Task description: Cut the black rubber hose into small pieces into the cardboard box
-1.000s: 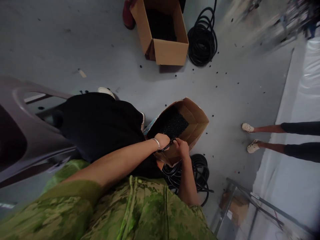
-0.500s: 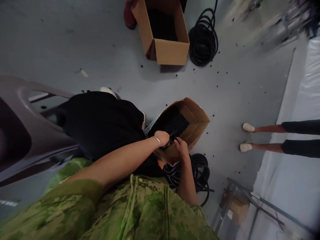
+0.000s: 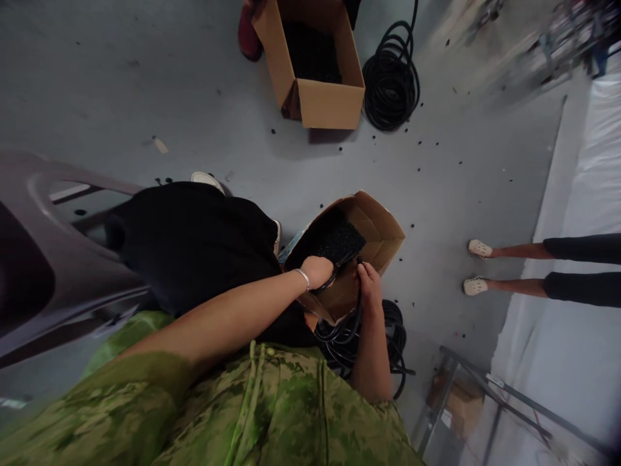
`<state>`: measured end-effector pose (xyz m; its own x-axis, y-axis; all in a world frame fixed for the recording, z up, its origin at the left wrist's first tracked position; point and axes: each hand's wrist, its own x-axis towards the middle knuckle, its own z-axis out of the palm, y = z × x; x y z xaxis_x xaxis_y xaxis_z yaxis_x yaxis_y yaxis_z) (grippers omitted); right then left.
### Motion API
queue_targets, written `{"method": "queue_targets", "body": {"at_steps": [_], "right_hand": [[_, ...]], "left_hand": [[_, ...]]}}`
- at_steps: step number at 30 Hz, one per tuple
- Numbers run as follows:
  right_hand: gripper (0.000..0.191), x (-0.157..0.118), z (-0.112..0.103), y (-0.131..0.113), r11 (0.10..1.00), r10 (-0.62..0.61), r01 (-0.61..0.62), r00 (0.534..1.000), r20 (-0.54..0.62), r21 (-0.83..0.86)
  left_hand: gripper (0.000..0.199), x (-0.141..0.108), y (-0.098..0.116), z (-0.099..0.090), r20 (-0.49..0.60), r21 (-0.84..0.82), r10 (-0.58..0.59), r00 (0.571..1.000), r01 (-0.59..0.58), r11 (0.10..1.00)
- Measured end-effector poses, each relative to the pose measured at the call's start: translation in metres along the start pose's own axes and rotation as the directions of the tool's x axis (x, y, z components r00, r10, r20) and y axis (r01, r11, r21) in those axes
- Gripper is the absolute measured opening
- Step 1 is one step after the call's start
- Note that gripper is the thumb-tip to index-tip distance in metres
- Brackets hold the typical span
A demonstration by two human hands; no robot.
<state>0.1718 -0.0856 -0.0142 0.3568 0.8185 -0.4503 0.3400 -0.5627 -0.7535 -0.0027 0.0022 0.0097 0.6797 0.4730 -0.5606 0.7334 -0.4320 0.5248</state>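
Note:
My left hand (image 3: 317, 272), with a silver bangle at the wrist, is closed over the near part of an open cardboard box (image 3: 378, 226). It grips a dark hand tool (image 3: 327, 283) that looks like scissors; the fingers hide most of it. Between thumb and fingers, my right hand (image 3: 370, 286) holds a black hose (image 3: 359, 304), its end (image 3: 359, 260) poking up past the fingertips. From there the hose runs down toward a loose coil (image 3: 392, 323) beside the box. Many small black pieces (image 3: 339, 239) fill the box's far-left part.
Another cardboard box (image 3: 332, 103) of black pieces stands ahead, with a hose coil (image 3: 392, 84) to its right and a red shoe (image 3: 249, 42) to its left. A person's legs (image 3: 519, 249) are at right. A grey chair (image 3: 29, 194) is at left. A metal frame (image 3: 449, 388) stands lower right.
My right hand has moved a little right and away from the left hand, and the hose end now shows above its fingers. The left hand stays over the box.

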Motion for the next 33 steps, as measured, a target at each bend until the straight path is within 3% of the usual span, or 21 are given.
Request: {"method": "queue_targets", "body": {"at_steps": [10,17,33], "right_hand": [[0.034,-0.0011,0.0026,-0.0049,0.975,-0.023,0.025,1.0,-0.013,0.22],[0.038,-0.0039,0.0021,-0.007,0.989,-0.026,0.022,0.999,0.026,0.146],[0.034,-0.0048,0.0036,-0.0074,0.982,-0.019,0.007,0.998,0.062,0.19]], "left_hand": [[0.037,-0.0019,0.0022,-0.0011,-0.017,-0.02,0.097,0.995,-0.097,0.995],[0.034,-0.0015,0.0024,0.0005,-0.018,-0.007,0.126,0.992,-0.127,0.992],[0.032,0.0003,-0.0001,0.0018,-0.035,0.024,0.146,0.989,-0.146,0.989]]}}
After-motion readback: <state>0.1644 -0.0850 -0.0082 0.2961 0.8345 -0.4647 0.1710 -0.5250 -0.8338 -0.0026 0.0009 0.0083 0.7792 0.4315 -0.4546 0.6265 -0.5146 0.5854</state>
